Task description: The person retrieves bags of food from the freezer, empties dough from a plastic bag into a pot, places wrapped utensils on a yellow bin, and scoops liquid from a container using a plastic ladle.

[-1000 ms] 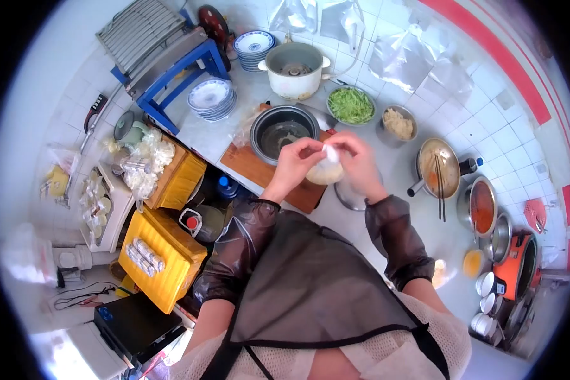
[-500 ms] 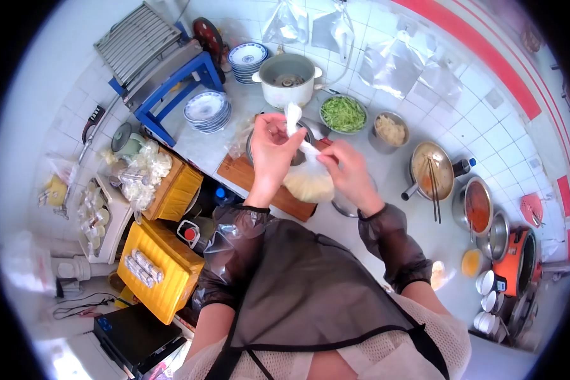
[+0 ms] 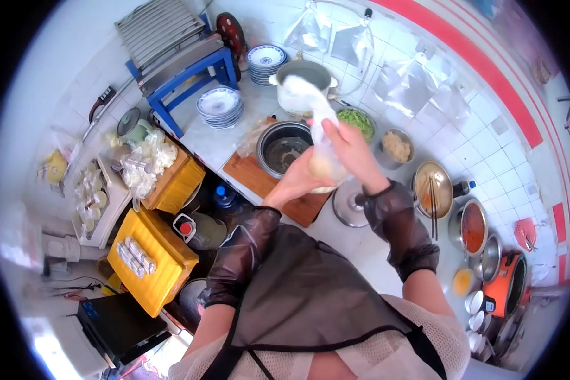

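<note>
A translucent plastic bag with pale contents hangs between my hands, its loose white top blurred and leaning to the left. My left hand is wrapped round the lower, filled part. Higher up, my right hand grips the gathered neck. Just left of the bag, a dark round pot with a little clear content stands on a wooden board. A round metal lid lies on the counter below my right wrist.
Behind are a white pot, stacked plates, shredded greens and a bowl of pale food. A pan with chopsticks, a red-sauce pot and an orange cooker stand right. Yellow crates are left.
My left hand has gone from the twisted neck down to the filled part of the bag. My right hand has risen to the neck. The view has shifted slightly.
</note>
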{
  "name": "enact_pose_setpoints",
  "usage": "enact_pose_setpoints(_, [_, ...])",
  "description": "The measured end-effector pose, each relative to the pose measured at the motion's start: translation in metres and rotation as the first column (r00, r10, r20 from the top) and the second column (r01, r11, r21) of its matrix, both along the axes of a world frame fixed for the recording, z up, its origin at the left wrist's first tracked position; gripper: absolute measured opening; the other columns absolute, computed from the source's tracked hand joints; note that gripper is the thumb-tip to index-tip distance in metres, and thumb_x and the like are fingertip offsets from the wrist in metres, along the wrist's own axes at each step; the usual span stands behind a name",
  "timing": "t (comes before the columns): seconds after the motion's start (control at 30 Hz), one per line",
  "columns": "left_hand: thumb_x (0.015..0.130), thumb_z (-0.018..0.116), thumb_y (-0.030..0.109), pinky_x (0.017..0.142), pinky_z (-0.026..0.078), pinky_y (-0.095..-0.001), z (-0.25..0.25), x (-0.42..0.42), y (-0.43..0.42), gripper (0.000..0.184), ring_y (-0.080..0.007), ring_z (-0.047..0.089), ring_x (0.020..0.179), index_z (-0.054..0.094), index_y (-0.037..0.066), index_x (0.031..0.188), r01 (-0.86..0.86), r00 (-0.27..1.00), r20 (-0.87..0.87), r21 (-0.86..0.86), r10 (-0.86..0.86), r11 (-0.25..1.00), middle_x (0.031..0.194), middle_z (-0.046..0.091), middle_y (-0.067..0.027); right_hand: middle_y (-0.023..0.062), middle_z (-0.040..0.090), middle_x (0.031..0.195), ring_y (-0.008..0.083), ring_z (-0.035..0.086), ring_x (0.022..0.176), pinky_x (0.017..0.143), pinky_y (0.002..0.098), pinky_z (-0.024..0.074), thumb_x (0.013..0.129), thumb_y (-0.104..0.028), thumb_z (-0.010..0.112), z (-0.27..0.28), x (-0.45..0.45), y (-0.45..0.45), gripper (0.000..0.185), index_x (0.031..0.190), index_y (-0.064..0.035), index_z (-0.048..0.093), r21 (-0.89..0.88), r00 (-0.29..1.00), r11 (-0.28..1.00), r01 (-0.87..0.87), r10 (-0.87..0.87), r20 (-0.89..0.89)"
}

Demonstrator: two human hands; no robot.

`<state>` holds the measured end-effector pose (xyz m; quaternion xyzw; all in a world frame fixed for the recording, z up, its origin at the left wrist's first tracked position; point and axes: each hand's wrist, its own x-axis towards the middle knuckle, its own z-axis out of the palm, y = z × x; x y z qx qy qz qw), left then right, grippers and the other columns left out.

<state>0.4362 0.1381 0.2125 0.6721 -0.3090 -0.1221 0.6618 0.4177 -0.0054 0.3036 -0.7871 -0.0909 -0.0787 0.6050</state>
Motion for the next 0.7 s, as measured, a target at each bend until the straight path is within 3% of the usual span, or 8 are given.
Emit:
enact_pose_setpoints(0.07, [0.066, 0.079, 0.016, 0.089, 0.043, -0.0289, -0.009, -0.001, -0.006, 0.070, -0.0155, 0.054, 0.104, 0.045, 0.000, 0.126, 0.028, 0.993, -0.120, 0.044, -0.022, 0.999, 0.115, 0.056, -0.0084, 0.0182, 0.060, 0.070, 0.0279, 0.055, 0.060, 0.060, 0.0349, 0.0436, 0.095, -0.033, 0.044, -0.002, 0.023, 0.009, 0.042, 0.093, 0.0050, 0.061, -0.350, 0.999, 0.936, 0.035, -0.033, 0.010])
enact_pose_setpoints(0.17, [0.078, 0.071, 0.018, 0.079, 0.048, -0.0285, -0.032, 0.001, -0.017, 0.046, -0.0139, 0.059, 0.091, 0.054, -0.001, 0.116, 0.132, 0.917, -0.353, -0.169, -0.185, 0.977, 0.103, 0.062, -0.0062, 0.0274, 0.059, 0.072, 0.0435, 0.056, 0.069, 0.066, 0.0439, 0.0443, 0.094, -0.038, 0.043, -0.024, 0.068, 0.018, 0.050, 0.085, 0.0082, 0.060, -0.532, 0.999, 0.846, -0.038, 0.036, -0.014])
enact_pose_setpoints(0.27, [0.088, 0.060, 0.026, 0.082, 0.050, -0.0308, -0.057, -0.013, -0.026, 0.046, -0.0169, 0.060, 0.096, 0.046, 0.000, 0.124, 0.069, 0.694, -0.574, -0.548, -0.434, 0.834, 0.110, 0.059, -0.0093, 0.0280, 0.060, 0.079, 0.0451, 0.058, 0.081, 0.071, 0.0488, 0.0433, 0.092, -0.043, 0.043, -0.073, 0.107, 0.011, 0.055, 0.081, 0.0076, 0.062, -0.681, 0.997, 0.729, -0.073, 0.040, -0.064])
enact_pose_setpoints(0.43, [0.092, 0.052, 0.031, 0.083, 0.051, -0.0344, -0.095, -0.023, -0.036, 0.043, -0.0207, 0.062, 0.097, 0.045, 0.002, 0.124, -0.050, 0.490, -0.693, -0.628, -0.529, 0.776, 0.114, 0.059, -0.0107, 0.0294, 0.060, 0.078, 0.0449, 0.058, 0.080, 0.073, 0.0477, 0.0446, 0.083, -0.041, 0.053, -0.123, 0.140, -0.001, 0.051, 0.080, 0.0087, 0.061, -0.787, 0.992, 0.609, -0.102, 0.004, -0.125])
enact_pose_setpoints(0.53, [0.092, 0.051, 0.034, 0.083, 0.051, -0.0352, -0.097, -0.028, -0.038, 0.042, -0.0212, 0.062, 0.096, 0.048, 0.003, 0.121, -0.086, 0.389, -0.702, -0.673, -0.597, 0.735, 0.112, 0.060, -0.0104, 0.0250, 0.060, 0.065, 0.0385, 0.060, 0.062, 0.060, 0.0436, 0.0478, 0.079, -0.033, 0.058, -0.137, 0.151, -0.006, 0.042, 0.074, 0.0082, 0.060, -0.671, 0.999, 0.740, -0.050, 0.023, -0.049])
enact_pose_setpoints(0.6, [0.092, 0.051, 0.035, 0.083, 0.051, -0.0352, -0.098, -0.031, -0.039, 0.042, -0.0208, 0.063, 0.095, 0.050, 0.004, 0.120, -0.095, 0.343, -0.685, -0.706, -0.643, 0.702, 0.110, 0.061, -0.0100, 0.0163, 0.056, 0.053, 0.0268, 0.055, 0.043, 0.043, 0.0369, 0.0439, 0.077, -0.028, 0.061, -0.135, 0.158, -0.006, 0.035, 0.069, 0.0053, 0.058, -0.555, 0.892, 0.807, -0.201, -0.084, -0.444])
enact_pose_setpoints(0.63, [0.092, 0.051, 0.037, 0.084, 0.051, -0.0354, -0.100, -0.033, -0.041, 0.043, -0.0212, 0.063, 0.096, 0.051, 0.004, 0.119, -0.135, 0.312, -0.684, -0.719, -0.660, 0.682, 0.109, 0.062, -0.0108, 0.0098, 0.050, 0.047, 0.0186, 0.048, 0.035, 0.034, 0.0331, 0.0373, 0.076, -0.026, 0.063, -0.135, 0.159, -0.007, 0.031, 0.067, 0.0029, 0.057, -0.515, 0.885, 0.830, -0.213, -0.059, -0.462])
enact_pose_setpoints(0.7, [0.092, 0.051, 0.039, 0.086, 0.050, -0.0356, -0.104, -0.034, -0.044, 0.044, -0.0216, 0.062, 0.096, 0.052, 0.004, 0.118, -0.173, 0.282, -0.680, -0.730, -0.677, 0.661, 0.108, 0.062, -0.0116, 0.0093, 0.049, 0.046, 0.0190, 0.049, 0.036, 0.035, 0.0336, 0.0376, 0.076, -0.027, 0.064, -0.135, 0.164, -0.007, 0.032, 0.069, 0.0030, 0.057, -0.532, 0.867, 0.800, -0.277, -0.030, -0.497])
